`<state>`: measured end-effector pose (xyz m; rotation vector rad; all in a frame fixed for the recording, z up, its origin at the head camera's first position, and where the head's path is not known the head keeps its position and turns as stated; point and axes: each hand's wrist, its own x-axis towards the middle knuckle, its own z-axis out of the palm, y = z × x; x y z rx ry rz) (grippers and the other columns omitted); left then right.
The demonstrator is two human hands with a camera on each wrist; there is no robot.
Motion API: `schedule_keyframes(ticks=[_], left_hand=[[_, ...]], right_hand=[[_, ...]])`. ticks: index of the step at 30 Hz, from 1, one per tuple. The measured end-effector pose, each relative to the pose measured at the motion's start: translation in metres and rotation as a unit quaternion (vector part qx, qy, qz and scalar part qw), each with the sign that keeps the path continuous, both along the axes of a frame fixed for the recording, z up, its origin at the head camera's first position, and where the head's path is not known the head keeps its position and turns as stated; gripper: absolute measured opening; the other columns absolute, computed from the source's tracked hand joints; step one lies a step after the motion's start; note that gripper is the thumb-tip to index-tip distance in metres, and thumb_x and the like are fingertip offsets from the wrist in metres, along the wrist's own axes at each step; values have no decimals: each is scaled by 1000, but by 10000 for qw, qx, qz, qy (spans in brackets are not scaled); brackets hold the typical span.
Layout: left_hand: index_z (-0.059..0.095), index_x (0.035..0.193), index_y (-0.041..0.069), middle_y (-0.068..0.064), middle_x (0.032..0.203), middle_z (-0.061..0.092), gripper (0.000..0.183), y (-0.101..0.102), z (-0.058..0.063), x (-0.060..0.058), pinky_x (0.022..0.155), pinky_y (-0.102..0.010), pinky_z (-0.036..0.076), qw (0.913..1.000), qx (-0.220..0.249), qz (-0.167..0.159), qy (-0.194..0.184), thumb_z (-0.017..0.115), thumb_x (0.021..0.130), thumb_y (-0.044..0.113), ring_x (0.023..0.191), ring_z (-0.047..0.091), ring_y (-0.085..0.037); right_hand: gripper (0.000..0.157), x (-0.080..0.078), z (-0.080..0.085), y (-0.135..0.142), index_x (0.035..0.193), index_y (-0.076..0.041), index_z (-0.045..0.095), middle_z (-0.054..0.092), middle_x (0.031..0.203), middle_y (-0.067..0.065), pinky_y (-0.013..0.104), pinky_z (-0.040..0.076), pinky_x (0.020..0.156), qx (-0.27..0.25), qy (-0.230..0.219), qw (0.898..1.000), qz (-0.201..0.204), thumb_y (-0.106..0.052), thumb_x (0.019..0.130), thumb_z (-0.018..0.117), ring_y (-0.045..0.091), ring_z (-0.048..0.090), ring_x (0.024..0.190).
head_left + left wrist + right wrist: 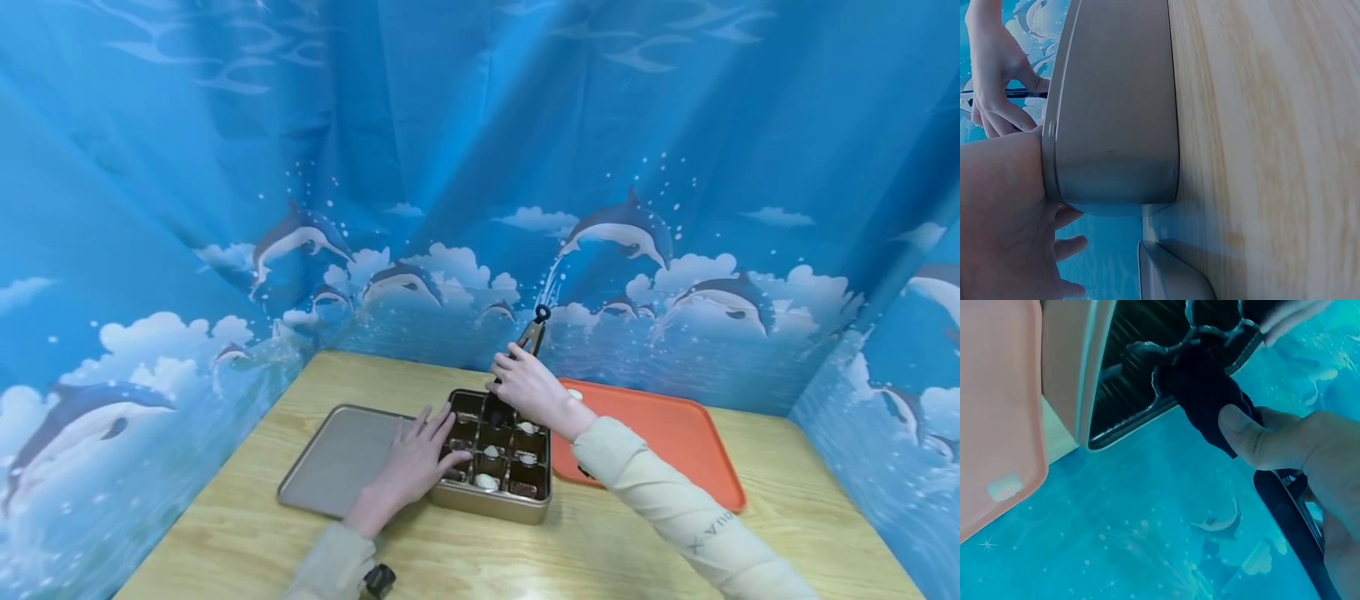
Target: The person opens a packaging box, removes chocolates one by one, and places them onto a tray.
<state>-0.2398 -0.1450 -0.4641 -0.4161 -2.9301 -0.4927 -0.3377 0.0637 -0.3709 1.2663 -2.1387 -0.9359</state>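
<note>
A metal box (491, 502) with a dark divided insert stands on the table, and small whitish pieces, one of them a pale piece (486, 482) in the front row, lie in several compartments. My right hand (532, 387) grips black-tipped tongs (534, 333) from above. In the right wrist view the dark tongs tips (1204, 387) point down into a back compartment; what lies between them is hidden. My left hand (416, 462) rests over the box's left rim with its fingers extended, as the left wrist view shows against the box wall (1116, 100).
Left of the box lies a flat grey tray (337, 458), partly under my left arm. An orange tray (660, 433) lies to the right, with a whitish piece (1005, 487) near its back corner. A blue dolphin-print curtain (465, 167) hangs behind the wooden table (600, 542).
</note>
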Motion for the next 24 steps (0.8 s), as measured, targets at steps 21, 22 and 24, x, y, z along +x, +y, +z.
schedule_keyframes(ticks=[21,22,24], left_hand=[[38,155,3,-12,166,26,76,1,3,3,119,-71,11,9997,209,16,-151,50,101,55,153,18,-40],[37,155,3,-11,166,25,76,1,3,3,119,-71,10,9997,199,22,-167,50,101,56,153,18,-40],[38,155,3,-11,166,25,76,1,3,3,119,-71,10,9996,234,23,-167,50,101,55,153,18,-40]], right_hand=[[67,3,10,51,138,-27,64,66,122,4,52,42,102,-1382,-654,9881,-142,-34,76,90,28,55,116],[67,3,11,55,138,-27,64,67,121,4,51,42,101,-1489,-642,9867,-130,-34,76,90,28,56,115],[67,2,14,63,137,-26,65,67,119,4,51,42,99,-1709,-586,9835,-96,-33,76,90,28,56,112]])
